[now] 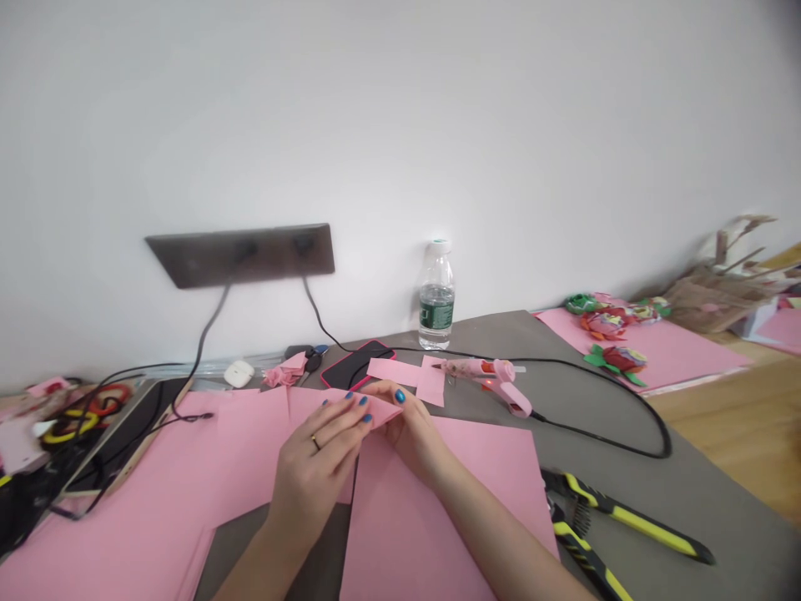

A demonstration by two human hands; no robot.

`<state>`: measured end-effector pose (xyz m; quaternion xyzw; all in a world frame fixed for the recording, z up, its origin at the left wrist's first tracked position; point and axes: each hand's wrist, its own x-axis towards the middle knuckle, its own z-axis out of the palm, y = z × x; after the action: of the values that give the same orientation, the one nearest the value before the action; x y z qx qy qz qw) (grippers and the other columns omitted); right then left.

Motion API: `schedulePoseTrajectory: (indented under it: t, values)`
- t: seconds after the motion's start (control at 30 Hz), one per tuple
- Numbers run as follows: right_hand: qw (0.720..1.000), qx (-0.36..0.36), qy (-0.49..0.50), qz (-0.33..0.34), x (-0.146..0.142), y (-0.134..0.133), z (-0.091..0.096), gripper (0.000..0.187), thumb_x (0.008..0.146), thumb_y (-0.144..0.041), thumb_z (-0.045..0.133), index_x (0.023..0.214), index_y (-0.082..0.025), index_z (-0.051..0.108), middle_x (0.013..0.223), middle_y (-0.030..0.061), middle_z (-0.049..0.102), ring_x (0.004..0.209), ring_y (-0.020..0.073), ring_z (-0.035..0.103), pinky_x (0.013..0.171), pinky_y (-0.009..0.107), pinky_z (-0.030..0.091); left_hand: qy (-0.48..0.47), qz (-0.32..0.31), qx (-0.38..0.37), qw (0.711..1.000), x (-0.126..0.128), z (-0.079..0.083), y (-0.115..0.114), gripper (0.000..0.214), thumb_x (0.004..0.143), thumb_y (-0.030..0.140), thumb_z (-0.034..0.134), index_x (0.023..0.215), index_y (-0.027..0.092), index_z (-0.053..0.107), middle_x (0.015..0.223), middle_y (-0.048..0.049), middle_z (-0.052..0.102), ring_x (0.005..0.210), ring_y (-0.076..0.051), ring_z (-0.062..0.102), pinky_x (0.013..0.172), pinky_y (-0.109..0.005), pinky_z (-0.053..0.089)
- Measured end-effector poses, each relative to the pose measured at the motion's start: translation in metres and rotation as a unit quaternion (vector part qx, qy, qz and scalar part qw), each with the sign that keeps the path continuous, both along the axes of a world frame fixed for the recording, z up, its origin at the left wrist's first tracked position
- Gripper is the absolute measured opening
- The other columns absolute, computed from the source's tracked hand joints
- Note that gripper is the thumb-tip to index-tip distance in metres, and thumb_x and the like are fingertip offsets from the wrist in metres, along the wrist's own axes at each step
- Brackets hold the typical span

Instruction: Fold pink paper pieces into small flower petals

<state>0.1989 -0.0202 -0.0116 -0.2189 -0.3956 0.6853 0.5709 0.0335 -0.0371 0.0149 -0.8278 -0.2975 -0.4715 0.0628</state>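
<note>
Between my two hands is a folded piece of pink paper (386, 411), held above the table. My left hand (325, 442) lies with its fingers closed against the near face of the paper, blue nails showing and a ring on one finger. My right hand (410, 430) pinches the paper's right end, its thumb on top and its other fingers mostly hidden behind. Below my hands a large pink sheet (438, 509) lies on the grey mat (506, 334), with more pink sheets (163, 484) to the left.
A pink glue gun (501, 380) rests on small pink paper pieces, its black cord looping right. Behind stand a water bottle (436, 296) and a phone (356, 365). Yellow-black pliers (626, 517) lie at right, paper flowers (617, 359) farther back, a tablet (125, 442) at left.
</note>
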Motion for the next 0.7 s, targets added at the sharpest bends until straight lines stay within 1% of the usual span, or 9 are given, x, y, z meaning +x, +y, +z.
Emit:
schedulePoseTrajectory:
  t: [0.13,0.23,0.33,0.4,0.47,0.53,0.57,0.63,0.7]
  values:
    - [1.000,0.003,0.009,0.003,0.002,-0.001,0.005,0.048,0.084,-0.064,0.058,0.099,-0.021,0.074,0.098,0.0082,0.070,0.088,0.0209,0.065,0.077,0.033,0.054,0.015,0.026,0.003,1.000,0.003,-0.001,0.001,0.021,0.088,0.004,0.060,0.099,0.019,0.068,0.105,-0.0052,0.077,0.109,-0.021,0.068,0.103,-0.041,0.050]
    - [1.000,0.005,-0.013,-0.005,0.003,-0.001,0.003,0.036,0.081,-0.053,0.069,0.101,-0.023,0.073,0.101,0.0068,0.069,0.090,0.0201,0.064,0.077,0.033,0.054,0.007,0.029,-0.013,0.999,0.002,-0.003,0.002,0.021,0.087,0.002,0.059,0.096,0.020,0.067,0.108,-0.0070,0.076,0.114,-0.023,0.065,0.103,-0.044,0.049]
    - [0.998,-0.006,-0.054,-0.031,0.002,0.000,-0.001,0.028,0.078,-0.041,0.075,0.100,-0.024,0.074,0.097,0.0046,0.069,0.086,0.0181,0.063,0.075,0.031,0.054,0.003,0.041,-0.026,0.999,0.002,-0.005,0.002,0.021,0.087,0.002,0.058,0.094,0.021,0.066,0.116,-0.0093,0.072,0.119,-0.024,0.061,0.105,-0.050,0.045]
    - [0.995,-0.013,-0.083,-0.060,0.002,0.002,-0.003,0.026,0.078,-0.039,0.076,0.098,-0.023,0.074,0.091,0.0039,0.070,0.079,0.0169,0.062,0.070,0.029,0.053,0.004,0.053,-0.037,0.998,0.003,-0.005,0.001,0.019,0.087,0.004,0.058,0.087,0.022,0.066,0.123,-0.0096,0.068,0.123,-0.026,0.058,0.108,-0.055,0.039]
    - [0.990,-0.013,-0.102,-0.097,0.003,0.004,-0.004,0.024,0.076,-0.038,0.077,0.095,-0.023,0.074,0.084,0.0025,0.069,0.072,0.0153,0.060,0.065,0.027,0.051,-0.006,0.059,-0.068,0.996,0.003,-0.005,0.001,0.015,0.088,0.010,0.059,0.085,0.023,0.066,0.133,-0.0098,0.061,0.129,-0.029,0.052,0.109,-0.058,0.037]
    - [0.985,-0.004,-0.115,-0.129,0.003,0.005,-0.004,0.019,0.074,-0.035,0.079,0.087,-0.022,0.073,0.077,0.0009,0.067,0.067,0.0140,0.058,0.060,0.025,0.048,-0.043,0.062,-0.119,0.990,0.001,-0.003,0.001,0.011,0.089,0.018,0.060,0.097,0.022,0.066,0.141,-0.0119,0.054,0.133,-0.030,0.047,0.108,-0.054,0.040]
    - [0.983,0.003,-0.124,-0.137,0.003,0.005,-0.004,0.017,0.073,-0.034,0.079,0.082,-0.022,0.072,0.074,0.0005,0.066,0.066,0.0138,0.057,0.059,0.025,0.047,-0.068,0.069,-0.148,0.984,-0.001,-0.003,0.001,0.017,0.090,0.021,0.059,0.106,0.022,0.064,0.141,-0.0133,0.053,0.132,-0.029,0.048,0.106,-0.052,0.042]
    - [0.980,0.019,-0.143,-0.140,0.003,0.005,-0.003,0.015,0.072,-0.033,0.080,0.077,-0.021,0.072,0.073,0.0009,0.067,0.067,0.0143,0.058,0.061,0.025,0.047,-0.113,0.097,-0.207,0.967,-0.005,-0.001,0.002,0.027,0.090,0.027,0.057,0.117,0.020,0.060,0.131,-0.0138,0.061,0.122,-0.027,0.057,0.101,-0.046,0.047]
    - [0.979,0.028,-0.151,-0.137,0.003,0.004,-0.002,0.017,0.072,-0.032,0.080,0.083,-0.022,0.072,0.077,0.0015,0.069,0.070,0.0157,0.061,0.064,0.027,0.047,-0.127,0.122,-0.270,0.947,-0.009,0.000,0.004,0.026,0.088,0.031,0.059,0.112,0.021,0.064,0.109,-0.0090,0.072,0.102,-0.024,0.067,0.090,-0.038,0.053]
